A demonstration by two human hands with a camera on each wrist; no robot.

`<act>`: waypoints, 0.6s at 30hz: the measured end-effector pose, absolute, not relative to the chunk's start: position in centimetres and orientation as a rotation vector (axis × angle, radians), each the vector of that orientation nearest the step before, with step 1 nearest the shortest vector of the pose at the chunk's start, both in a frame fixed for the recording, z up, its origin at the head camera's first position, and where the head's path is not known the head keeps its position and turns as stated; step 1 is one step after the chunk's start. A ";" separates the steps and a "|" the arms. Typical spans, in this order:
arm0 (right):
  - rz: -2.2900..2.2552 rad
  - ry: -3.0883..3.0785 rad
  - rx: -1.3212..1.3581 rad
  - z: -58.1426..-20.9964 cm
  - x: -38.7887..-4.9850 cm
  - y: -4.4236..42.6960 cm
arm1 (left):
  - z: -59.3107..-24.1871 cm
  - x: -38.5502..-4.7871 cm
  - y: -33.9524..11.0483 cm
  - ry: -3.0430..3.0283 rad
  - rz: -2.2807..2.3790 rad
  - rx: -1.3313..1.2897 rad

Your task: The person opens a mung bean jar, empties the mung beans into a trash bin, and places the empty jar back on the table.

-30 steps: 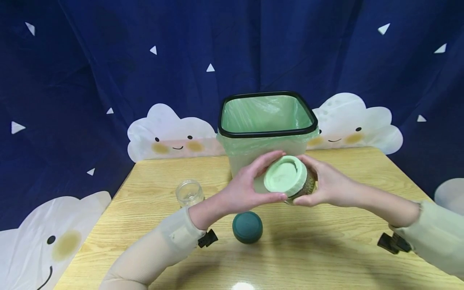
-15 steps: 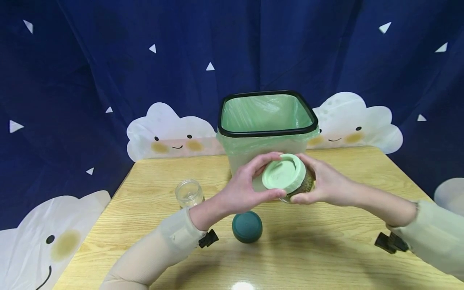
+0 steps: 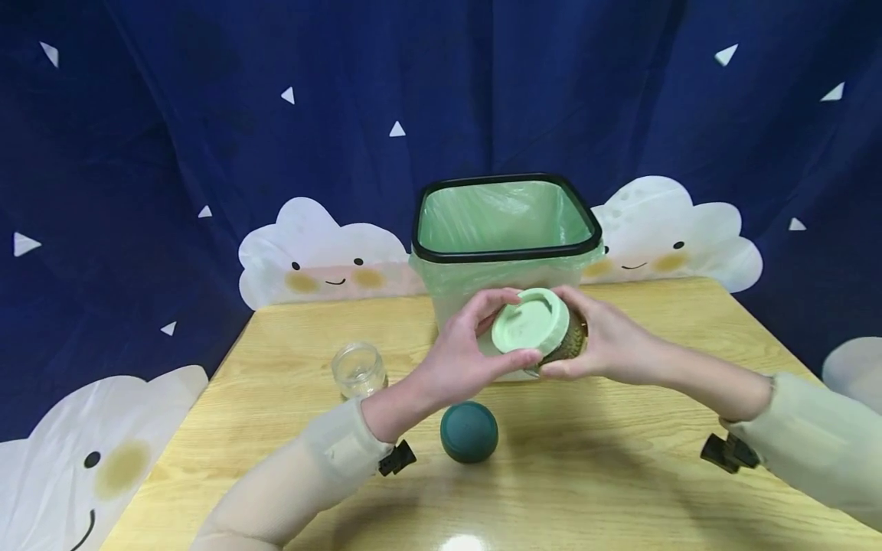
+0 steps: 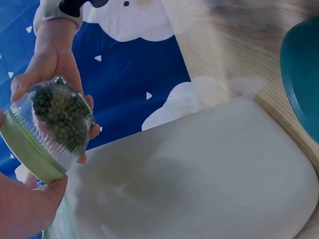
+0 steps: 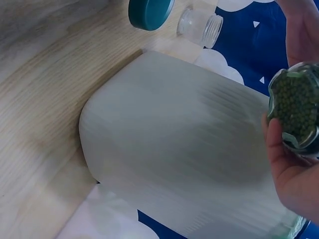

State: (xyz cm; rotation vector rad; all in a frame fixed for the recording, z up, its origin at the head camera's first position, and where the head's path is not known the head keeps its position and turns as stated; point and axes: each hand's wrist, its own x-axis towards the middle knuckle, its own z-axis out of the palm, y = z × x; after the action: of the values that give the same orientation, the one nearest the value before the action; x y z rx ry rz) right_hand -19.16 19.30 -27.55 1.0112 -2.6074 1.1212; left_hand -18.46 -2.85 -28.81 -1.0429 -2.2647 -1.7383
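Observation:
A clear jar of small green beans (image 4: 61,117) with a light green lid (image 3: 529,324) is held up tilted in front of the bin, its lid toward the left hand. The left hand (image 3: 463,353) grips the lid between thumb and fingers. Around the jar's body (image 5: 296,104) curl the thumb and fingers of the right hand (image 3: 616,344). Below them on the table, a dark teal lid (image 3: 469,432) lies beside the left wrist. An uncovered clear jar (image 3: 359,369) stands on the table left of the hands.
A bin with a black rim (image 3: 510,255) and a pale green liner stands at the back of the wooden table (image 3: 620,474), just behind the hands. Behind the table hangs a dark blue curtain (image 3: 344,69) with white clouds and triangles.
Both hands have shifted slightly left and up with the bean jar between them. Their grips look the same, and the things on the table have not moved.

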 end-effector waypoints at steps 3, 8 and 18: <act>1.132 -2.622 1.013 -27.5 -19.3 19.4 | -28.8 -18.6 -3.0 -2.278 -1.740 -1.021; 1.203 -2.626 1.041 -27.2 -19.2 19.6 | -28.6 -19.2 -3.7 -2.233 -1.742 -1.198; 1.314 -2.575 1.237 -26.4 -18.9 20.2 | -27.7 -20.9 -4.8 -2.120 -1.801 -1.649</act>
State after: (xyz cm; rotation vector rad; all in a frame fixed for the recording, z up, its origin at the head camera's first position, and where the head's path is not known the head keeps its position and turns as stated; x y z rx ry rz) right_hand -18.90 20.19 -26.36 1.2372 -2.5746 1.3137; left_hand -20.86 -4.79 -27.71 -1.6491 -2.1196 -1.8009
